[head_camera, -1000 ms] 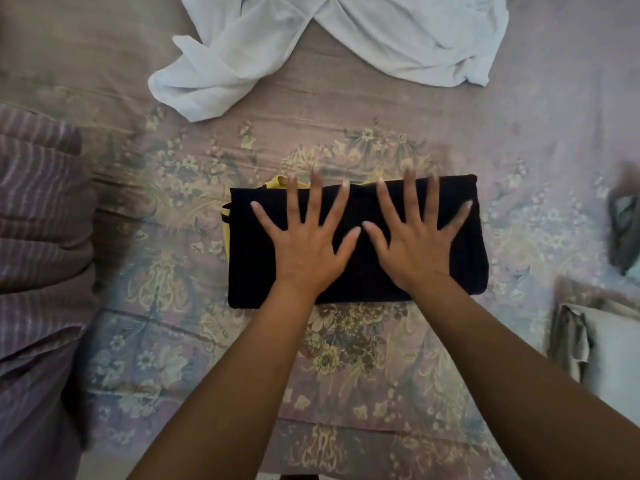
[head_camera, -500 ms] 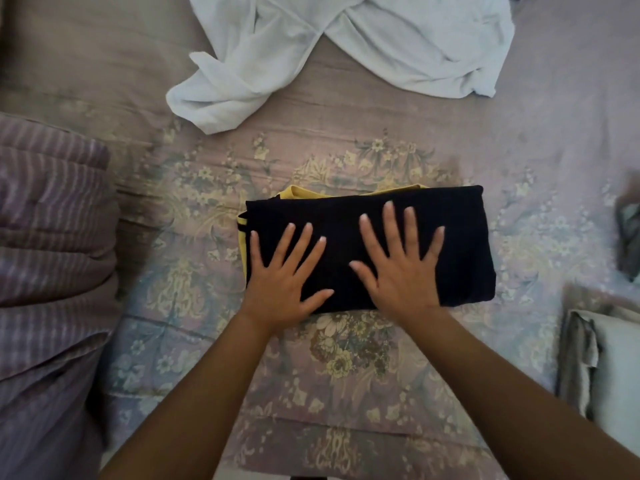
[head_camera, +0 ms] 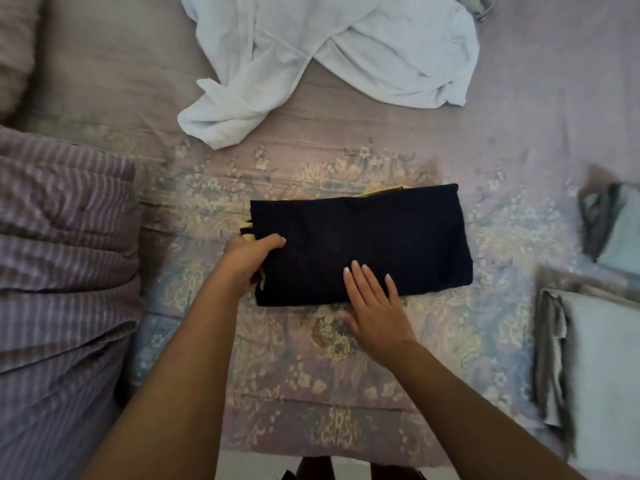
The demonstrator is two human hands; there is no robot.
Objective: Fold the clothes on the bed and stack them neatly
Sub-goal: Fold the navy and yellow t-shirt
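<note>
at the centre of the floral-patterned lilac bed sheet (head_camera: pixel 346 375) lies the folded dark navy garment with yellow trim (head_camera: pixel 360 244), a flat rectangle with its long edges running left to right. the left hand (head_camera: pixel 247 259) grips the garment's left end: the thumb lies over the top layer and the fingers are tucked underneath, out of view. the right hand (head_camera: pixel 372 303) rests flat, fingers straight and together, on the near edge of the garment and holds nothing.

the step in hand appears to be the lift or the last fold of this piece. to do it well, slide the right hand under the opposite end so both ends rise together and the layers do not slip. keep the yellow trim tucked inside.

a crumpled white garment (head_camera: pixel 332 64), not yet folded, lies well apart at the far side of the bed. at the right edge sit folded pale grey cloths (head_camera: pixel 602 368), possibly the stack; blur there makes this uncertain. a striped mauve quilt (head_camera: pixel 62 254) is bunched at the left.
</note>
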